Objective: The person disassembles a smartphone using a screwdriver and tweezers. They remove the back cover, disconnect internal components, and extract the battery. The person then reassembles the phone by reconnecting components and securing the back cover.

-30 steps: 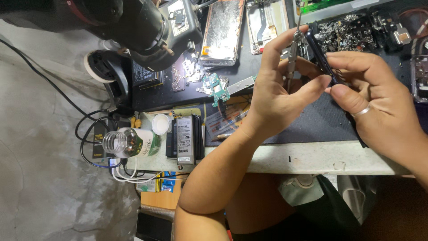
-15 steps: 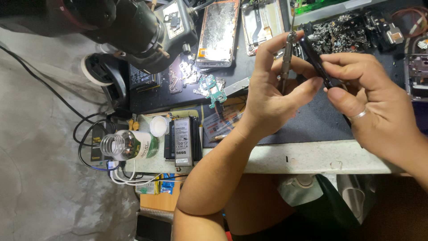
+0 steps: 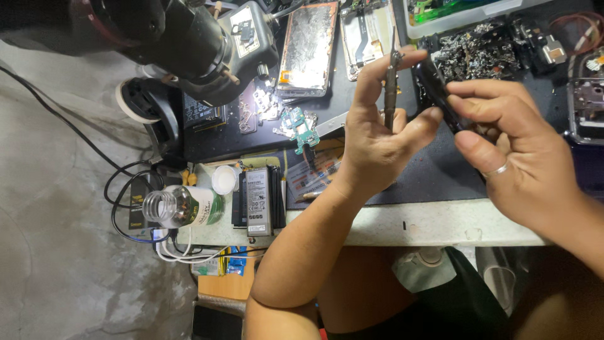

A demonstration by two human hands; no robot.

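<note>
Black phone part (image 3: 440,94) is up off the surface (image 3: 434,223), held between both my hands over the dark mat (image 3: 415,176). My right hand (image 3: 522,164) has its fingers (image 3: 481,101) pinched on the lower end of it, thumb underneath, ring on one finger. My left hand (image 3: 377,135) touches the upper end with its thumb and also pinches a thin metal tool (image 3: 390,82), probably tweezers, standing roughly upright between the fingers, tip pointing away from me. Just past the fingers there's a stripped phone frame (image 3: 307,50) and a heap of scrap parts (image 3: 478,47). Left of my left hand sits a small green circuit board (image 3: 302,129), and further left, nearer the edge, a flat battery (image 3: 257,200), a white cap (image 3: 224,179) and an open clear bottle (image 3: 179,206) on its side. Big black microscope (image 3: 182,38) hangs over the far left corner.
</note>
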